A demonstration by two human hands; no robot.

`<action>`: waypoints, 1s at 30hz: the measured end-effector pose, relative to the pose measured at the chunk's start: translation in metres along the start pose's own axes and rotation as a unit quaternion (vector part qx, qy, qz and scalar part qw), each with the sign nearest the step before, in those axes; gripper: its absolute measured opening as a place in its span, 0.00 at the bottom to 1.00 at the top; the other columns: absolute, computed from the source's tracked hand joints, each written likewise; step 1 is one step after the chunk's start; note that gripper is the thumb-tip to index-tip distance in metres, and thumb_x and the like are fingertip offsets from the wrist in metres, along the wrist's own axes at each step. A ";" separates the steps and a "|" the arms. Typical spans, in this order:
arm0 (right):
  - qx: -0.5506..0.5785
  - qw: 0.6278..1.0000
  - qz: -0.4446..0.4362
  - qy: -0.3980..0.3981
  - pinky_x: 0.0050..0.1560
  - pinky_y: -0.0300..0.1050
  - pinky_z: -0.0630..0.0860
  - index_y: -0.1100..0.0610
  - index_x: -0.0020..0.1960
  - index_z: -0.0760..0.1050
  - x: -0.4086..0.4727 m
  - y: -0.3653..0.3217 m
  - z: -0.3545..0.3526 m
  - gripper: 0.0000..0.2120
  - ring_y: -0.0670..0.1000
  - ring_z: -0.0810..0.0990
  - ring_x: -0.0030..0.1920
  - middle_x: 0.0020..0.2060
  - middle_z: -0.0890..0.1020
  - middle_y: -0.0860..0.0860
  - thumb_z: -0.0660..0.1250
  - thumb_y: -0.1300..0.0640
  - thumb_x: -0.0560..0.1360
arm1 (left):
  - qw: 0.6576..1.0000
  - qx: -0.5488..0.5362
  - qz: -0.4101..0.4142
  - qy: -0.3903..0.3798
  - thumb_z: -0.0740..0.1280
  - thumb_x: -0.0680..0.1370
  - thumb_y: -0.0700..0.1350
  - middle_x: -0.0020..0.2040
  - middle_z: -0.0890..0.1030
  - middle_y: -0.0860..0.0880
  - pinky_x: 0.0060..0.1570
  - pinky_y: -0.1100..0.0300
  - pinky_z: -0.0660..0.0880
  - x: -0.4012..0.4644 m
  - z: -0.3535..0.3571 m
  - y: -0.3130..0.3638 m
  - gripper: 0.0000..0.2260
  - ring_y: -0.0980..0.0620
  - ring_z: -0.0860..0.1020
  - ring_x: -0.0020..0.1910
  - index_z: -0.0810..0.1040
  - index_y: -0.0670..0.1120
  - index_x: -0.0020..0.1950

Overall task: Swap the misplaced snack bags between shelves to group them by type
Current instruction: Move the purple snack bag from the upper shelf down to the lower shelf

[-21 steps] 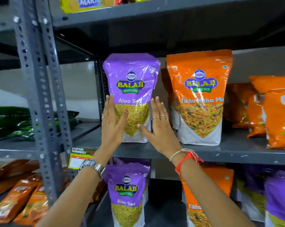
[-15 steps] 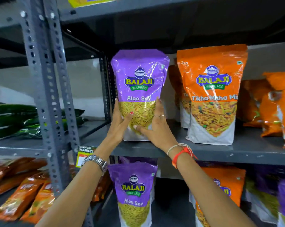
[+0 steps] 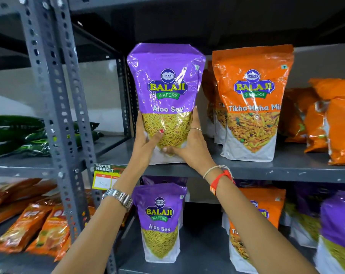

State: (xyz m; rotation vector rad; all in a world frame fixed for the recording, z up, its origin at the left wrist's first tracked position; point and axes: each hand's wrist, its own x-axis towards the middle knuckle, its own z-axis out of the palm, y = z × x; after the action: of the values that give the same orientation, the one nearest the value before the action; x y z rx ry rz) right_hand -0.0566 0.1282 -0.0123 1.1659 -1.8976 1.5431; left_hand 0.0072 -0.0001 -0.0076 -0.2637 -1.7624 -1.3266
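Grey slotted-steel shelving fills the view, stocked with snack pouches on two levels. Nearest the camera, the lower shelf (image 3: 197,252) carries a purple Aloo Sev pouch (image 3: 160,222) with an orange Tikha Mitha Mix pouch (image 3: 252,230) just beside it, partly hidden by the right forearm. Both arms reach up past them to the upper shelf (image 3: 286,171). There the left hand (image 3: 145,141) and right hand (image 3: 189,143) are clamped on the sides of the purple bag (image 3: 165,91), thumbs across its clear lower front, palms squeezing the pack. Its white base sits at the shelf's front edge, seemingly touching or barely lifted. The bag is glossy film, puffed and creased, so it will likely feel light, soft and a little slippery, with brittle contents; a low grip on both sides, near the gusset, looks safest. Just beside it stands an orange Tikha Mitha Mix bag (image 3: 250,107), with more orange packs (image 3: 330,123) farther right.
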 end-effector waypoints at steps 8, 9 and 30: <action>0.042 0.999 -0.025 -0.023 0.70 0.54 0.68 0.42 0.75 0.45 -0.053 -0.036 -0.033 0.62 0.48 0.70 0.70 0.71 0.70 0.49 0.82 0.46 0.53 | 0.999 -0.013 0.007 0.051 0.71 0.69 0.49 0.69 0.71 0.53 0.65 0.57 0.72 -0.070 0.002 0.043 0.37 0.58 0.73 0.65 0.56 0.53 0.73; 0.040 0.998 -0.026 -0.033 0.71 0.54 0.68 0.42 0.75 0.45 -0.061 -0.039 -0.037 0.62 0.48 0.69 0.71 0.72 0.69 0.48 0.82 0.47 0.54 | 0.998 -0.018 0.000 0.062 0.72 0.67 0.46 0.67 0.73 0.53 0.60 0.61 0.75 -0.080 0.000 0.046 0.38 0.57 0.75 0.63 0.56 0.57 0.71; 0.055 0.965 0.179 -0.184 0.72 0.42 0.62 0.35 0.71 0.41 -0.258 0.084 -0.020 0.58 0.48 0.65 0.71 0.70 0.65 0.48 0.79 0.56 0.59 | 0.961 0.063 -0.230 0.140 0.80 0.55 0.43 0.54 0.73 0.53 0.49 0.71 0.73 -0.286 0.054 -0.058 0.40 0.67 0.76 0.49 0.62 0.46 0.61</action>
State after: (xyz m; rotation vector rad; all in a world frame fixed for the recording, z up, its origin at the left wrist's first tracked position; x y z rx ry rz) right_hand 0.0153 0.2363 -0.2517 1.2811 -2.4027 1.7284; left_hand 0.1100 0.1155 -0.2613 0.4139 -1.7108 -1.4773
